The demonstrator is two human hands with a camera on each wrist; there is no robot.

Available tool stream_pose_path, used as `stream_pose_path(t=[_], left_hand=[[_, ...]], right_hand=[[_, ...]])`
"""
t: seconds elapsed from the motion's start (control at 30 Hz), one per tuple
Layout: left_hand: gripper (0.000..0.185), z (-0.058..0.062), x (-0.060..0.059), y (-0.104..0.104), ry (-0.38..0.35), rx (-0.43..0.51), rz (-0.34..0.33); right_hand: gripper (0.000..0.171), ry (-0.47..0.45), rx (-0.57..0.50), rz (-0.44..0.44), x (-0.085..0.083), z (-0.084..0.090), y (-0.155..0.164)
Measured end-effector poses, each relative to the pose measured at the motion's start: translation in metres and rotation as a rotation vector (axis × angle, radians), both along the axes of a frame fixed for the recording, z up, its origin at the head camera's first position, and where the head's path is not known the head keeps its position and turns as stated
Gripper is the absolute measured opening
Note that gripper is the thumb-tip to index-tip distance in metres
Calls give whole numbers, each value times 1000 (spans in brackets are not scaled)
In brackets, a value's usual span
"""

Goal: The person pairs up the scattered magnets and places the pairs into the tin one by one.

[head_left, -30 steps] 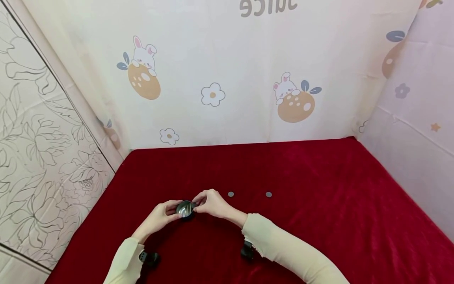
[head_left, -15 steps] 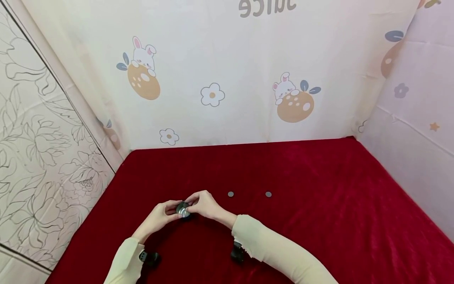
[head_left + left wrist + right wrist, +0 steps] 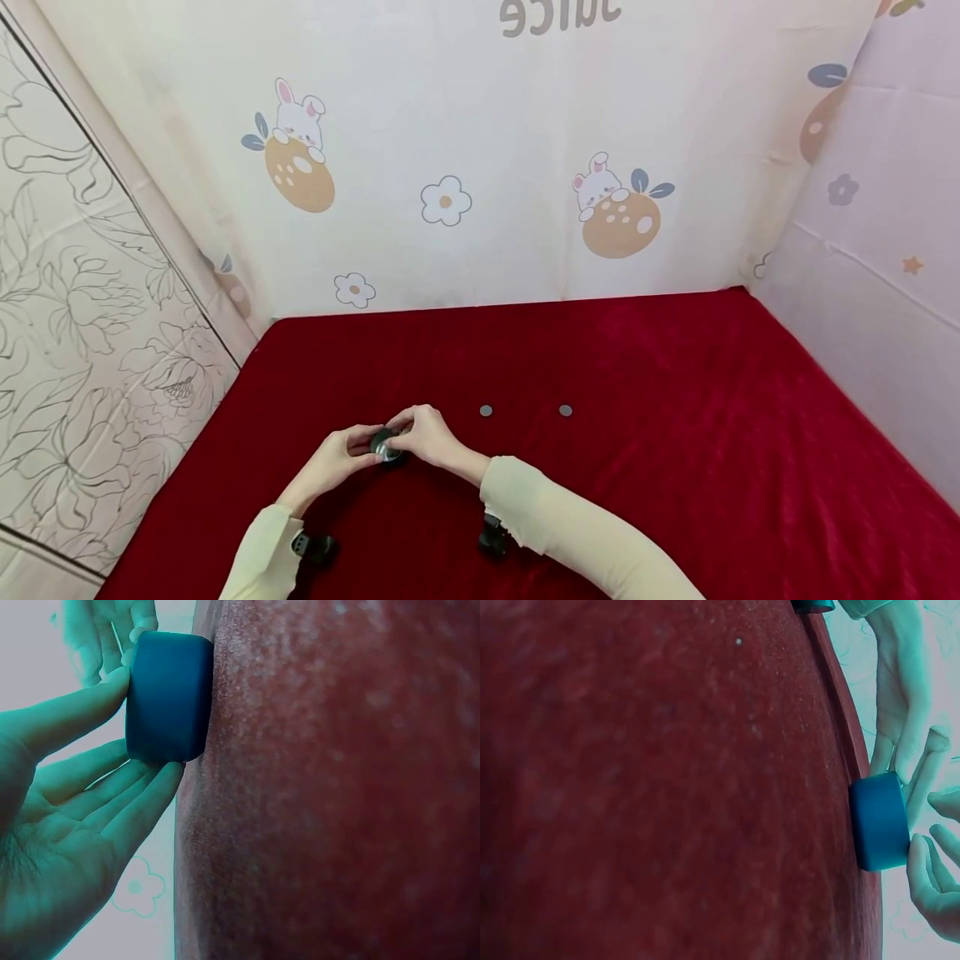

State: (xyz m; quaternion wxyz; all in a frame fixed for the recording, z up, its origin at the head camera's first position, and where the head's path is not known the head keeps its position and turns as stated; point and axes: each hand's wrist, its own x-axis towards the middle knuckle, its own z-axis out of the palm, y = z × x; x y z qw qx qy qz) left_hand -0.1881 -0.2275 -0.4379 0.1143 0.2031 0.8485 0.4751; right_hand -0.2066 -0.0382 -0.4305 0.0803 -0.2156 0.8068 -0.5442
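Both hands meet on a small round dark tin on the red cloth: left hand grips its side, right hand pinches its top.

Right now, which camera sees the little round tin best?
The left wrist view: the tin fills the frame, its side standing on the red cloth. The right wrist view shows it small at the edge. The head view shows it mostly hidden between both hands.

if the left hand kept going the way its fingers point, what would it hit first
Probably the small dark tin, which the left hand already touches: the fingers point right at its side. Past the tin sits the right hand, fingers over the tin's top. Depth beyond that is unclear.
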Motion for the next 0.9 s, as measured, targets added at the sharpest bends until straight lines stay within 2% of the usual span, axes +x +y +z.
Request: stream_pose_path(t=[0.13,0.33,0.6,0.77,0.9], left_hand=[[48,-2,-3,-1,-3,-13,3],[48,2,-2,3,8,-58,35],[39,9,-1,12,92,-151,119],[37,14,-2,21,147,-157,145],[36,16,-5,32,160,-141,142]], right_hand=[[16,1,2,19,-1,2,8],[17,-5,14,42,-2,8,22],[21,36,48,89,-4,10,44],[22,68,121,108,-4,15,58],[22,87,163,107,-4,18,70]])
